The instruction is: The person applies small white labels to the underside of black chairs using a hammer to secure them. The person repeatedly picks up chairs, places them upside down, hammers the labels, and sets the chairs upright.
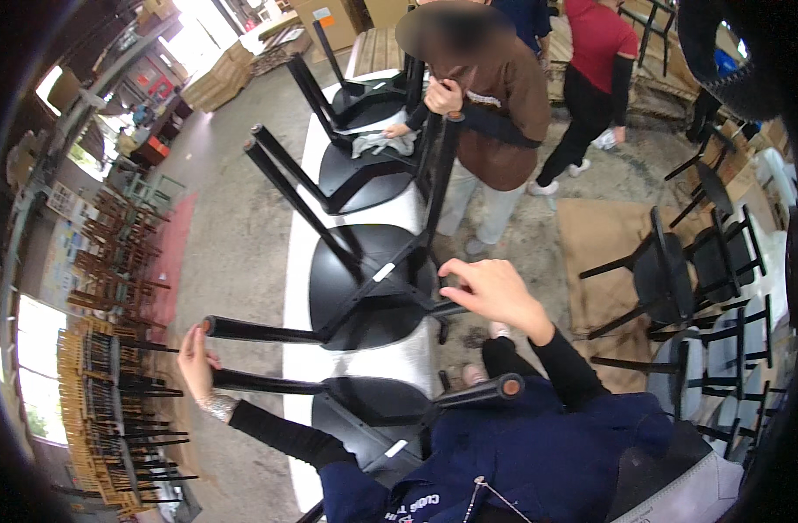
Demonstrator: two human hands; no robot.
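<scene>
An upside-down black chair (364, 248) lies seat-down on the white-covered table in front of me, its legs sticking out sideways and upward. My left hand (198, 364) is at the end of its left leg (264, 331), fingertips against the tip and thumb apart below. On the other side my right hand (496, 292) is over the chair's right leg, thumb and forefinger spread in a curve; part of that leg is hidden under it. Nearer to me lies another upturned black chair (364, 397), partly covered by my left arm.
Across the table (298, 292), a person in a brown shirt (503, 87) holds a grey cloth (383, 145) on another upturned chair (364, 179). A person in red (601, 39) stands behind. Black chairs (665, 270) crowd the right; stacked wooden chairs (94, 401) line the left.
</scene>
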